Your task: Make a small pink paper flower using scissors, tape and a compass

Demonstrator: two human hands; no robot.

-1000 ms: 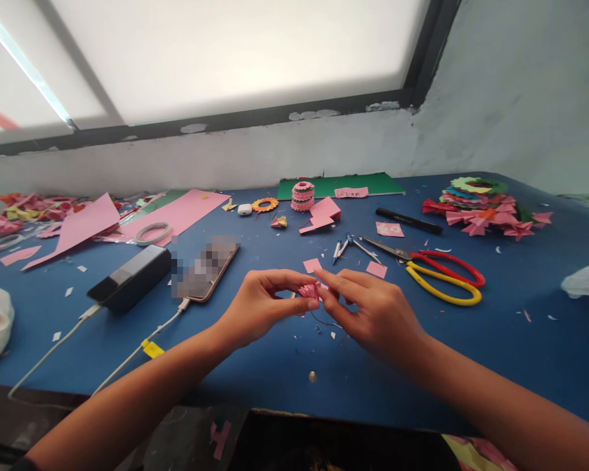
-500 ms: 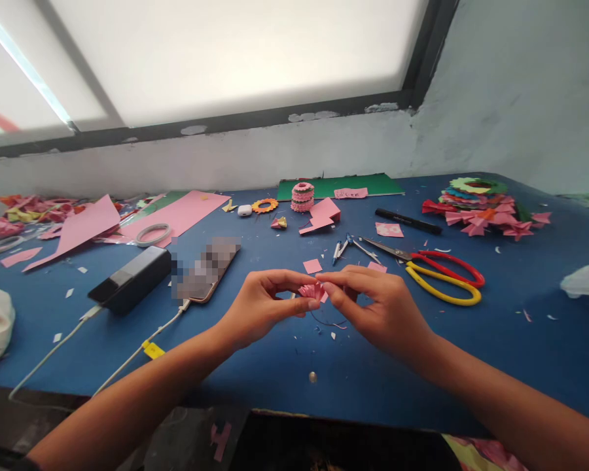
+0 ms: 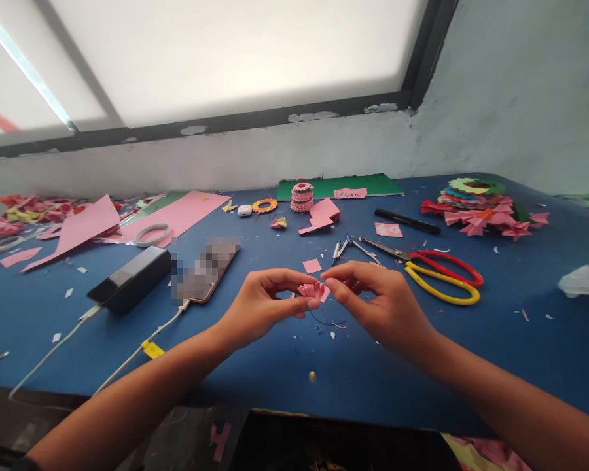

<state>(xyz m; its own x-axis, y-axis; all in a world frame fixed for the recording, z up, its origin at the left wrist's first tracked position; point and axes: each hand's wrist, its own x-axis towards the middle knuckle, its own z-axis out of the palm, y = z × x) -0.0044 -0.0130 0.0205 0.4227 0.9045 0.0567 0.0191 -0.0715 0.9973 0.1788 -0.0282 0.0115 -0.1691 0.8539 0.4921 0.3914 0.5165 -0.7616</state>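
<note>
My left hand (image 3: 267, 304) pinches a small pleated pink paper piece (image 3: 312, 290) between thumb and fingers, above the blue table. At the piece's upper right edge is my right hand (image 3: 380, 301), thumb and forefinger drawn close together. Whether a bit of paper sits between those right fingertips is hidden. Below the hands lie a thin dark thread (image 3: 328, 322) and scattered paper scraps. A pink paper square (image 3: 312, 265) rests just beyond the fingers, with a drawing compass (image 3: 342, 248) beside it.
Scissors (image 3: 444, 277) with red and yellow handles lie right, a black marker (image 3: 407, 221) behind them. At left are a phone (image 3: 216, 268), a black power bank (image 3: 130, 280) and a tape roll (image 3: 153, 234). Paper flowers (image 3: 485, 209) are heaped far right; a pink ringed stack (image 3: 302, 197) stands behind.
My right fingertips have shifted slightly right, uncovering more of the pink pleats. My left hand keeps its pinch. A pale cloth-like thing at the left edge has mostly left the view.
</note>
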